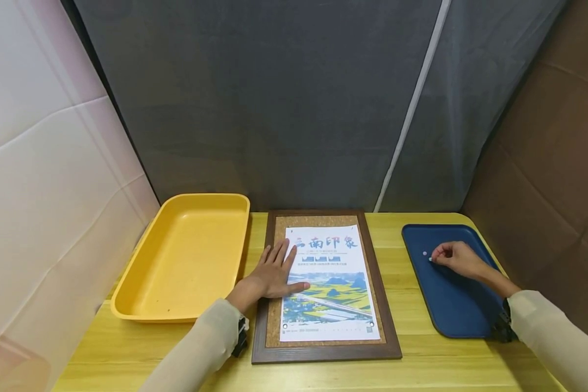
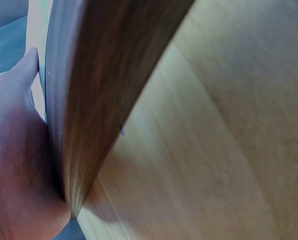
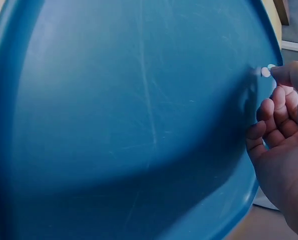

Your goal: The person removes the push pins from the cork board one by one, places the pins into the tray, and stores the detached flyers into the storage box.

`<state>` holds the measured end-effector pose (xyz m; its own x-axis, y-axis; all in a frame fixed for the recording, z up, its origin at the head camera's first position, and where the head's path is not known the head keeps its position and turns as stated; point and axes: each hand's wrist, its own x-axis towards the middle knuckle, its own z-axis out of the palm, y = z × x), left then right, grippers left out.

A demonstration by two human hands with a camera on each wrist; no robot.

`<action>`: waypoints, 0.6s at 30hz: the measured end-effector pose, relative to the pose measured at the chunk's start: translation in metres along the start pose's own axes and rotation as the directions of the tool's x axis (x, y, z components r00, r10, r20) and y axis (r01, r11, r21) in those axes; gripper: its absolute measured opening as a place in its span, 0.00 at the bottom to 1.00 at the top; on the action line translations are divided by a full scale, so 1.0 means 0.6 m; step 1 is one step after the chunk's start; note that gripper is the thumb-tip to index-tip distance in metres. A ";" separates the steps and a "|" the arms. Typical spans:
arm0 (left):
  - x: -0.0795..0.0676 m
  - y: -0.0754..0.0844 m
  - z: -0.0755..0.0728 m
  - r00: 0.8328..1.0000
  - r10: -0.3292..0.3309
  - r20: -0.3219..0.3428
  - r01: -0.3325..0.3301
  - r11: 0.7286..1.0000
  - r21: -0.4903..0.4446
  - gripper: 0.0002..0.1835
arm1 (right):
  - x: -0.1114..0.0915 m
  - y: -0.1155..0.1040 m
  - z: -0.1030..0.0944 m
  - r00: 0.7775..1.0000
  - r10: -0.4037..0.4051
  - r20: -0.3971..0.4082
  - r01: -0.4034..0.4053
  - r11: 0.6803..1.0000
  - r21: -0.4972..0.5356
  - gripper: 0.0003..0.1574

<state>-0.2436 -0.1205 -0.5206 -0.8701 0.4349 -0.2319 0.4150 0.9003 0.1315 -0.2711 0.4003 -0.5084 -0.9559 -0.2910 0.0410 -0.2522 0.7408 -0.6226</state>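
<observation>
My left hand (image 1: 273, 275) lies with fingers spread across the left side of the corkboard's brown frame (image 1: 327, 353), its fingertips on the edge of a printed poster (image 1: 330, 256). The poster lies on the cork, with small round pins (image 1: 285, 326) at its lower corners and small marks at the upper ones. Over the blue tray (image 1: 463, 321), my right hand (image 1: 458, 260) pinches a small white pushpin (image 1: 430, 259) between thumb and index finger. Another small pale pushpin (image 1: 424, 252) lies on the tray, just left of those fingertips. In the left wrist view, the frame's side hides most of the poster.
A yellow tray (image 1: 176, 316) stands left of the corkboard on the light wooden table (image 1: 323, 377). Behind the table hangs a dark grey sheet (image 1: 255, 109). A white sheet (image 1: 54, 163) closes the left side, and a brown one (image 1: 553, 152) the right.
</observation>
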 end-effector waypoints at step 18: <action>0.004 -0.004 0.007 1.000 0.009 -0.012 -0.009 1.000 -0.005 0.64 | -0.005 -0.002 0.006 1.000 0.014 0.022 -0.014 1.000 0.007 0.04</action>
<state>-0.2454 -0.1216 -0.5255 -0.8694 0.4427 -0.2193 0.4214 0.8962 0.1385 -0.2675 0.3981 -0.5106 -0.9559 -0.2934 0.0153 -0.2373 0.7404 -0.6289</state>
